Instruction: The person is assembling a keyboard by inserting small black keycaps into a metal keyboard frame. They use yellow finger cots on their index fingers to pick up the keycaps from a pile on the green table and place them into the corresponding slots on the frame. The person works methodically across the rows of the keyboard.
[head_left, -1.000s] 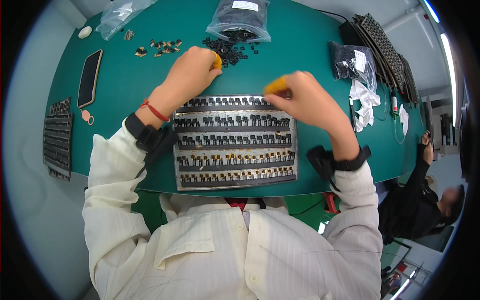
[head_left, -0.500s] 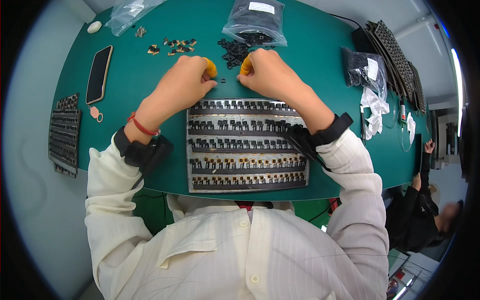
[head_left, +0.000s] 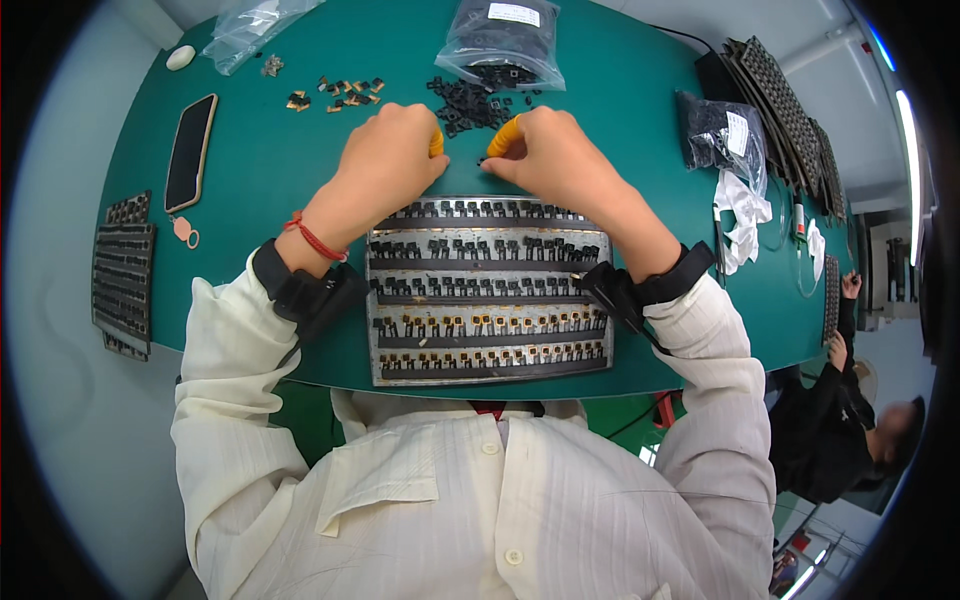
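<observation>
Fingertips of left hand (head_left: 385,165) and right hand (head_left: 555,160) pinch together over black parts (head_left: 470,108), upper centre; contents indiscernible. Tray (head_left: 488,290) rows appear nearly filled.

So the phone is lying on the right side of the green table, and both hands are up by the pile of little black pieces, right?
Not quite. The phone lies on the left side of the green table, as the head view shows. Both the left hand and the right hand are up by the pile of little black pieces.
</observation>
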